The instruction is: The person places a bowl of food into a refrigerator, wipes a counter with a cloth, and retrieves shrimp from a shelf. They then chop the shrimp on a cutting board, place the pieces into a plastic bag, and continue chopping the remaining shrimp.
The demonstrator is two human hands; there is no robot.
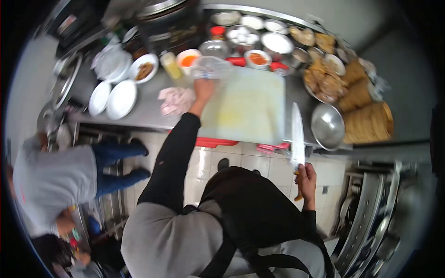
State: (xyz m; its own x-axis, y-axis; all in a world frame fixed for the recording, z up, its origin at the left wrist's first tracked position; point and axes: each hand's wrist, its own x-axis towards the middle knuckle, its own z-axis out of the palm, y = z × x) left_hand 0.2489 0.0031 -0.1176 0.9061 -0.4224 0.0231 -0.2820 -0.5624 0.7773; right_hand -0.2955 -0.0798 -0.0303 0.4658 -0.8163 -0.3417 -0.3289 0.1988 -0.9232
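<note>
My right hand (pixel 307 180) is closed round the handle of a large kitchen knife (pixel 297 134). Its broad blade points away from me, just in front of the counter's edge. At the far left corner of a pale cutting board (pixel 255 102), my left hand (pixel 204 91) grips a clear plastic container (pixel 212 68), which is slightly blurred. Yellowish stains mark the board's surface. A crumpled pink cloth (pixel 176 100) lies left of that hand. Behind the container are a bowl of orange sauce (pixel 188 59) and a squeeze bottle (pixel 170 66) of yellowish liquid.
Steamer baskets (pixel 371 125), a steel bowl (pixel 327 126) and a bowl heaped with cooked meat (pixel 324 81) stand right. White oval dishes (pixel 122 99) sit left. Several ingredient bowls line the back, including white eggs (pixel 242 36). A co-worker in a grey shirt (pixel 55 178) stands at left.
</note>
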